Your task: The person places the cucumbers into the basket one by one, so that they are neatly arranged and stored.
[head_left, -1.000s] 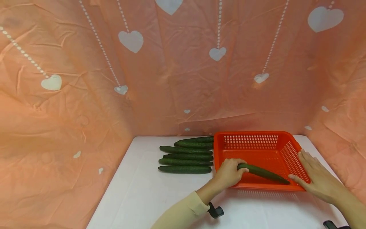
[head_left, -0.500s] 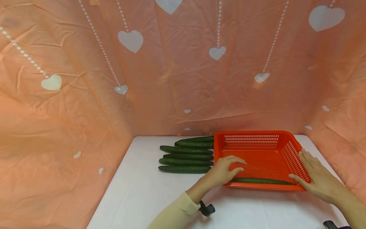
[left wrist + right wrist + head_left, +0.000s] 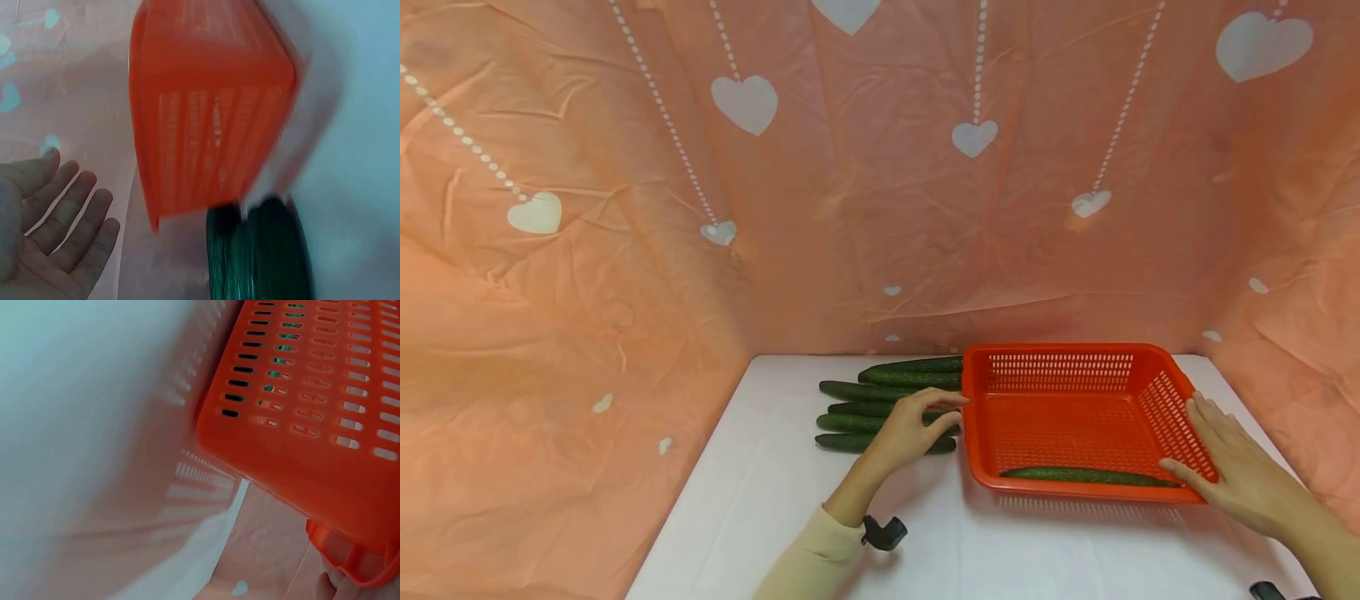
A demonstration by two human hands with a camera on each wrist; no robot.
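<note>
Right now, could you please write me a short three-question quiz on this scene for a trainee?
1. True or false: one cucumber lies inside the orange basket.
2. Multiple choice: where is the left hand? A) inside the basket; B) over the row of cucumbers on the table, left of the basket; C) resting on the backdrop.
3. Fill the gap: the right hand rests with straight fingers against the basket's ____ side.

Key: 1 true, near the front wall. 2 B. 3 right.
</note>
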